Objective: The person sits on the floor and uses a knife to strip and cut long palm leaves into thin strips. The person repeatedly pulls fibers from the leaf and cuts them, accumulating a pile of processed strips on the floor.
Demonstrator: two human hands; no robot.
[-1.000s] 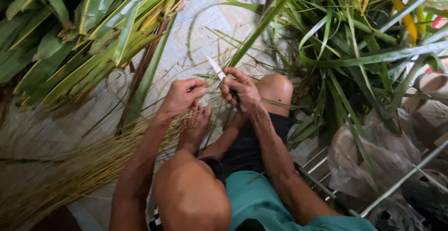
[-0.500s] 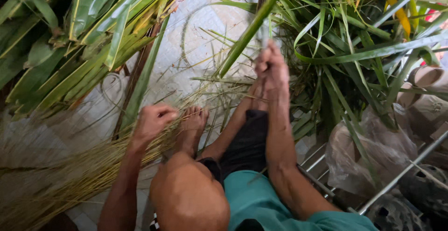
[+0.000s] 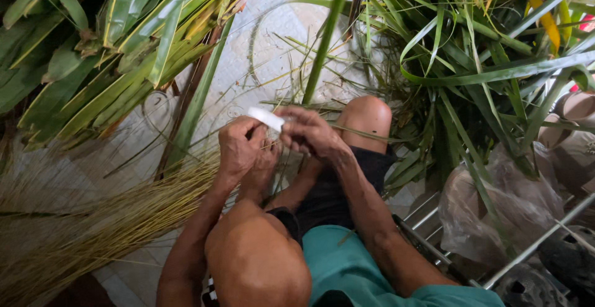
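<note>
two hands meet just above the raised right knee [image 3: 367, 116], which i'll use as the landmark. right hand [image 3: 310, 134] sits up and left of the knee, fingers [image 3: 296, 120] clenched on a small white-handled blade [image 3: 265, 118] that pokes out toward the left hand [image 3: 238, 147]. left hand fingers are curled tight, apparently pinching a thin leaf strip; the strip itself is too fine to make out inside the grip, so i can't confirm it. a long green frond stalk [image 3: 325, 40] runs straight up and away from the hands, above the knee. a pile of stripped midribs [image 3: 105, 226] lies on the tiled floor [image 3: 273, 40] well left of the knee, and fresh green fronds [image 3: 489, 65] are heaped right of it. judgement on doing the stripping well: keep the strip taut between both hands, hold the blade at a shallow angle, draw away from the left thumb, and let the rib guide the edge rather than forcing it. keep the bare foot near the left hand out of the blade path. a slack strip would likely tear or snag.
</note>
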